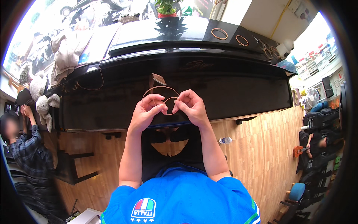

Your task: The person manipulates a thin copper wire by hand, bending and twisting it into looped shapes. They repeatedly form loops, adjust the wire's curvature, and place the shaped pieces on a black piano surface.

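A thin copper-coloured wire (161, 87) is bent into a wide loop, with smaller curves between my hands. My left hand (145, 112) pinches it between thumb and fingers on the left side. On the right side, my right hand (193, 107) grips the same wire with thumb and forefinger. Both hands are close together above the black lid of an upright piano (242, 89). Just beyond the loop is a brownish flat strip (158, 79), whose kind I cannot make out. The wire's ends are hidden by my fingers.
On the piano top lie two wire rings (219, 34) (241, 40), tangled coils (269, 51), cloth (71, 48) and a potted plant (166, 10). Plush toys (44, 102) sit at the left, near another person (28, 149). A bottle (225, 140) is on the wooden floor.
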Tool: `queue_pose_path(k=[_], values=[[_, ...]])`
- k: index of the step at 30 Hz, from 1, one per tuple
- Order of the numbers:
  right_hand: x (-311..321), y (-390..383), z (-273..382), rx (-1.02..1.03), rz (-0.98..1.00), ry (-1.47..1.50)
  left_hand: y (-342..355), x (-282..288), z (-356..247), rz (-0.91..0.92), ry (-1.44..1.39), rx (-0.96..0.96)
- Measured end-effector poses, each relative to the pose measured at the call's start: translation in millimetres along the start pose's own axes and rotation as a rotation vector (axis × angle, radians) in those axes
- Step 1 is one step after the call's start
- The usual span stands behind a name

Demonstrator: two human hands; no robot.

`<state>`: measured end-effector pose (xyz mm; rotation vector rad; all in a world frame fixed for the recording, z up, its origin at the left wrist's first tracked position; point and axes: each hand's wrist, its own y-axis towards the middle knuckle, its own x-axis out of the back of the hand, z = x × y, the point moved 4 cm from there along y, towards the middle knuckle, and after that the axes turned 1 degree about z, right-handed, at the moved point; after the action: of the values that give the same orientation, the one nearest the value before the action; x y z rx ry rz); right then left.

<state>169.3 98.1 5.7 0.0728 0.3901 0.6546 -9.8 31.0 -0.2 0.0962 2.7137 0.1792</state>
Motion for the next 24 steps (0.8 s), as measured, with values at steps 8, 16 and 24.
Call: queue_pose_path(k=[8, 16, 24], values=[[2, 1, 1, 0.031, 0.009, 0.034, 2, 1, 1, 0.031, -0.087, 0.008], [6, 2, 1, 0.091, -0.091, 0.066, 1, -21, -18, 0.201, -0.190, -0.183], [6, 2, 1, 0.097, -0.098, 0.044, 2, -9, -5, 0.063, 0.082, 0.025]])
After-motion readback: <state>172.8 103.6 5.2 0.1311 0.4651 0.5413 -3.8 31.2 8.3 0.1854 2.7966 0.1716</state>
